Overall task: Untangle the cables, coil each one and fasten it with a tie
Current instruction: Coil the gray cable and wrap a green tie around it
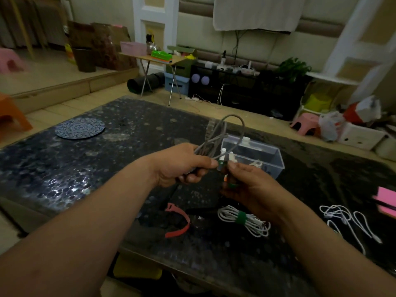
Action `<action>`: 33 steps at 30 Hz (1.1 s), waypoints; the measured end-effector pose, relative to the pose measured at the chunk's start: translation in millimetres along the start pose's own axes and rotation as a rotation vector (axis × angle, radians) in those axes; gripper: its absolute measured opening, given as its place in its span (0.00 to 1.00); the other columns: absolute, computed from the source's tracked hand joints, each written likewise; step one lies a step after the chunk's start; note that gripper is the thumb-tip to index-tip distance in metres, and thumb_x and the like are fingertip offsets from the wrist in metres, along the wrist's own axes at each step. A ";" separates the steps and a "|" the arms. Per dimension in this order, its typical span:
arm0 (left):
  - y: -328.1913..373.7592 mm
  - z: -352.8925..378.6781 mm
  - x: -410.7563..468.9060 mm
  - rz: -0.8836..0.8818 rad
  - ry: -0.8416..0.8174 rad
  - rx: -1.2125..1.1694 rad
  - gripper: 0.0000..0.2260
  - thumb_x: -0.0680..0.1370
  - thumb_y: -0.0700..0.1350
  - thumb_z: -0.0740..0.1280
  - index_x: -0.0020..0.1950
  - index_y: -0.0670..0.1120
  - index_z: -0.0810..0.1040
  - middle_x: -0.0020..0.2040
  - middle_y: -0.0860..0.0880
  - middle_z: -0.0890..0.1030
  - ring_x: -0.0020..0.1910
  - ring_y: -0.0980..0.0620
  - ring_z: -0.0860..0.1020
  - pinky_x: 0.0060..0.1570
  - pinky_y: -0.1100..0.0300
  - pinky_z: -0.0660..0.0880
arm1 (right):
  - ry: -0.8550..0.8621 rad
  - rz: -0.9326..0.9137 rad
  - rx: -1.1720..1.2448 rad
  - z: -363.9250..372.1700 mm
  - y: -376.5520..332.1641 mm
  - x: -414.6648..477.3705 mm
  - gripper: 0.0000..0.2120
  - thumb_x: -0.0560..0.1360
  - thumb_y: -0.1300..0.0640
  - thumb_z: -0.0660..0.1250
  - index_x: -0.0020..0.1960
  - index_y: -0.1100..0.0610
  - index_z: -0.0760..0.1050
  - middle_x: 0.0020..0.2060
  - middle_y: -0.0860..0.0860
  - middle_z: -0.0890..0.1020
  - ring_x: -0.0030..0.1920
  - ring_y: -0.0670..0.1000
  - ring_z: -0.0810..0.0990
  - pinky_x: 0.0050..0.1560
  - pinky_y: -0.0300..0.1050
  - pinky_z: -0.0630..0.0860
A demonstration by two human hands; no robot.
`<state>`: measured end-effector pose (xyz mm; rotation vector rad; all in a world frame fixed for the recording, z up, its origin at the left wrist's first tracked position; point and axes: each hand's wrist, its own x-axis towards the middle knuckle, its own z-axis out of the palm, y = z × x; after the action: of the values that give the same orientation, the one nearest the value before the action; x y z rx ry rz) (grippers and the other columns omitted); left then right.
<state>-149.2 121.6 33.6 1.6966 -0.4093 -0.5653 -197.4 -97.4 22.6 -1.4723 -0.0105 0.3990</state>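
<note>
Two hands meet mid-frame above our dark table [64, 168]: the left hand [184, 166] curls around a coiled grey cable [216, 133], while the right hand [250, 183] pinches a green tie [220, 165] against it. Lower centre, we see a tied white cable [242, 220]; a loose white cable [347, 221] lies lower right.

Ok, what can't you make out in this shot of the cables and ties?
Head view:
green tie: mostly covered by left hand and right hand; fastened or not, unclear.
grey cable: lower coil hidden inside the left hand.
clear box: contents blurred, partly behind the hands.
pink object: cut off by the right edge.
</note>
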 end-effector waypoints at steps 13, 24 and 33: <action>10.0 80.1 58.3 0.002 0.084 0.185 0.16 0.86 0.53 0.66 0.43 0.45 0.72 0.32 0.46 0.72 0.28 0.50 0.68 0.28 0.58 0.67 | 0.082 -0.103 0.062 -77.3 -4.5 -68.6 0.05 0.78 0.59 0.67 0.46 0.57 0.82 0.35 0.55 0.78 0.35 0.53 0.79 0.42 0.46 0.79; 18.1 150.8 76.7 0.172 -0.032 0.722 0.07 0.82 0.44 0.65 0.53 0.47 0.83 0.45 0.47 0.85 0.45 0.47 0.83 0.46 0.46 0.81 | 0.464 -0.353 -0.026 -68.7 12.9 -58.6 0.15 0.81 0.55 0.72 0.36 0.48 0.86 0.34 0.46 0.85 0.36 0.43 0.80 0.40 0.41 0.75; 27.0 160.5 60.2 0.151 -0.170 0.130 0.08 0.83 0.33 0.59 0.51 0.44 0.74 0.34 0.50 0.74 0.30 0.55 0.68 0.29 0.63 0.65 | 0.586 -0.390 0.008 -72.0 19.2 -61.8 0.15 0.81 0.57 0.70 0.35 0.52 0.80 0.30 0.52 0.80 0.33 0.51 0.78 0.40 0.54 0.77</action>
<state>-191.2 -46.8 28.8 1.7291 -0.7029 -0.5839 -242.3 -182.4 10.6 -1.4913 0.1688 -0.3537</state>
